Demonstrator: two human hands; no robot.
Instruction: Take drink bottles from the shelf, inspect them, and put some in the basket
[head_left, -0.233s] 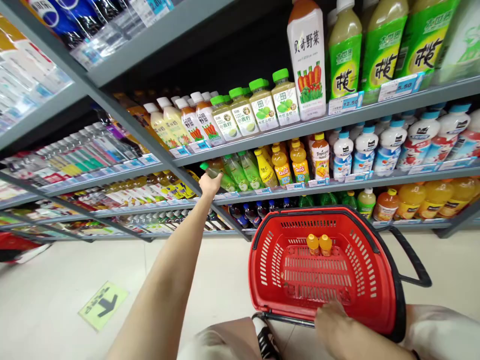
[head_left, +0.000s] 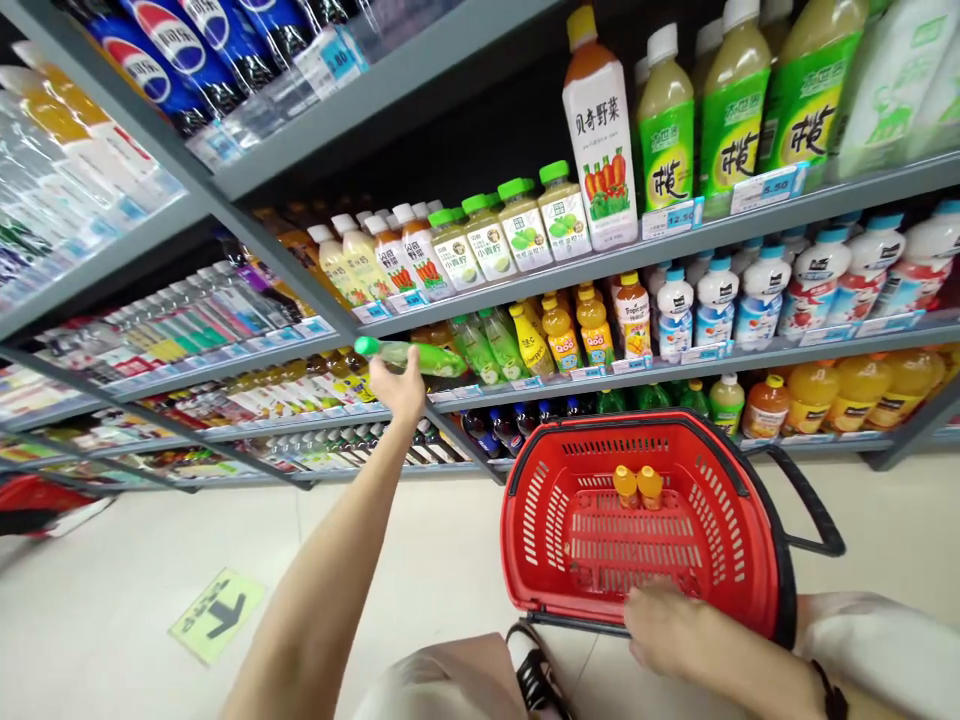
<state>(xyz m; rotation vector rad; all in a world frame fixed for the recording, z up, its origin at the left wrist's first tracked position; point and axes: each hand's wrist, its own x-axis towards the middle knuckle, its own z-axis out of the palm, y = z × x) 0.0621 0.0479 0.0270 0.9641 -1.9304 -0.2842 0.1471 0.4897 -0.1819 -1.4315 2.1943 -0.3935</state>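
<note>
My left hand [head_left: 397, 385] is stretched out to the middle shelf and closed round a green-capped bottle of pale green drink [head_left: 435, 358], which lies tilted almost flat with its cap pointing left, partly out from the shelf. My right hand [head_left: 660, 625] grips the near rim of a red plastic shopping basket [head_left: 750, 560] that rests on the floor in front of me. Two small orange bottles with yellow caps [head_left: 637, 487] stand at the far end inside the basket.
Grey shelves [head_left: 525, 280] packed with drink bottles rise ahead and run off to the left. The basket's black handle [head_left: 806, 515] sticks out to the right. A green arrow sticker [head_left: 217, 615] lies on the pale floor at the left. My knees show at the bottom.
The green bottle has come off the shelf row and tipped sideways in my left hand, its cap now further left. The view has shifted slightly upward.
</note>
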